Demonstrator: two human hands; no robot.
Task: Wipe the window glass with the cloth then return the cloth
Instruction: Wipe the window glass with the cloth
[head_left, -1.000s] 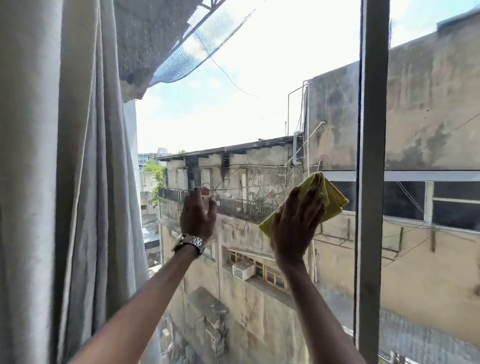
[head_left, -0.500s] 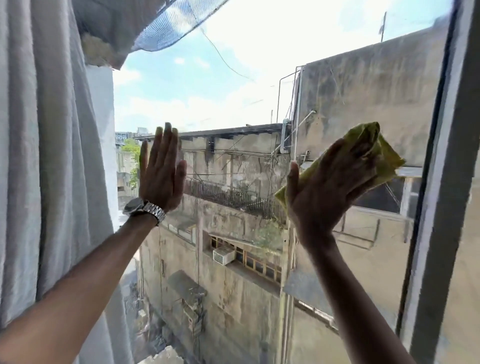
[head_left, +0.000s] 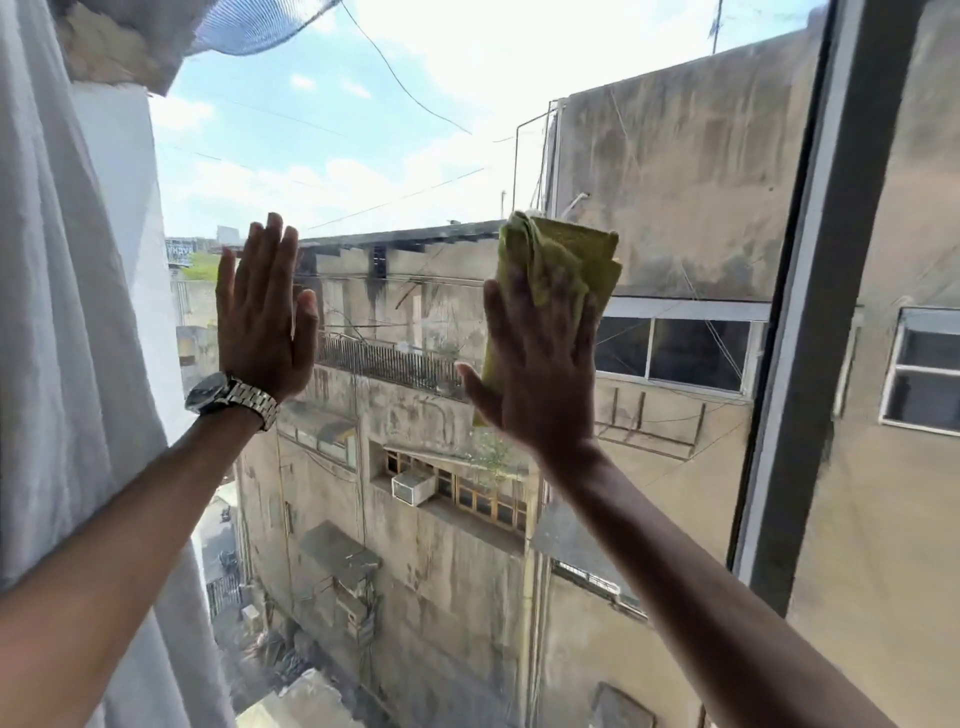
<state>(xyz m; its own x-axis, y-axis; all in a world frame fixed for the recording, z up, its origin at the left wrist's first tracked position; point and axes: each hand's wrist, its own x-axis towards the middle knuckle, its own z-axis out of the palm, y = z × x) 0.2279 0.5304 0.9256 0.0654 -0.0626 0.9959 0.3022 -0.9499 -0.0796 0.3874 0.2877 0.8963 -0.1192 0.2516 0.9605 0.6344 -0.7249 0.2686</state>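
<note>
1. The crumpled yellow-green microfibre cloth (head_left: 563, 260) lies pressed against the clear window glass (head_left: 415, 156), at about 1 o'clock from the view's centre.
2. The right hand (head_left: 540, 364) covers it, fingers spread flat, pinning it rather than clenching.
3. The left hand (head_left: 262, 312), at 9 o'clock of the cloth, is flat and empty, wearing a silver metal wristwatch (head_left: 234, 397).
4. A white fabric curtain (head_left: 62, 312) hangs at far left.

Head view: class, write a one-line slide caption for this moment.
Right hand presses a yellow-green cloth to the window glass; left hand lies flat alongside.
</note>
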